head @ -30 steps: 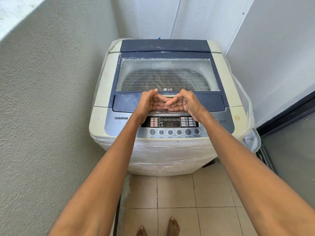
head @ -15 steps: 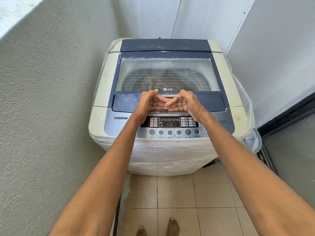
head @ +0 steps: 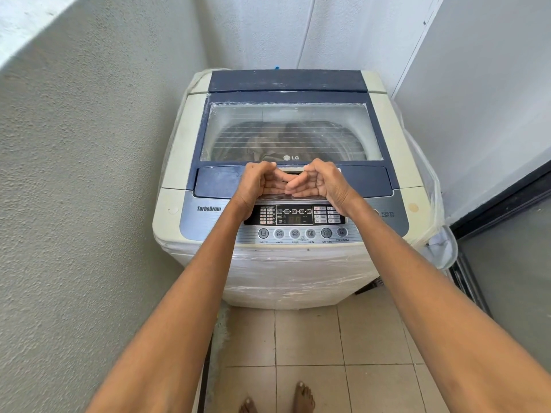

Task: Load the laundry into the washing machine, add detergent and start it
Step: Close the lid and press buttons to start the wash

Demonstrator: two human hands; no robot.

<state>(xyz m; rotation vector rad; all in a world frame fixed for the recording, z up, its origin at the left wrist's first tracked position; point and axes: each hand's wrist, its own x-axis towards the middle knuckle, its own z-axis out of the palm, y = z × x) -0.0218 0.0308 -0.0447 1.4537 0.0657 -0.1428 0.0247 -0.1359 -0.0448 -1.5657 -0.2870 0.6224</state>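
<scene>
I am seeing the washing machine (head: 286, 204) standing in the corner with its lid (head: 293, 129) lying closed, laundry (head: 268, 141) showing dark through the glass, left hand (head: 256, 183) and right hand (head: 320, 181) hovering above the control panel (head: 295, 217), fingers curling and meeting fingertip to fingertip, gripping nothing.

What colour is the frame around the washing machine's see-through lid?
Dark blue. The lid frame stands out against the cream washing machine in the head view.
</scene>
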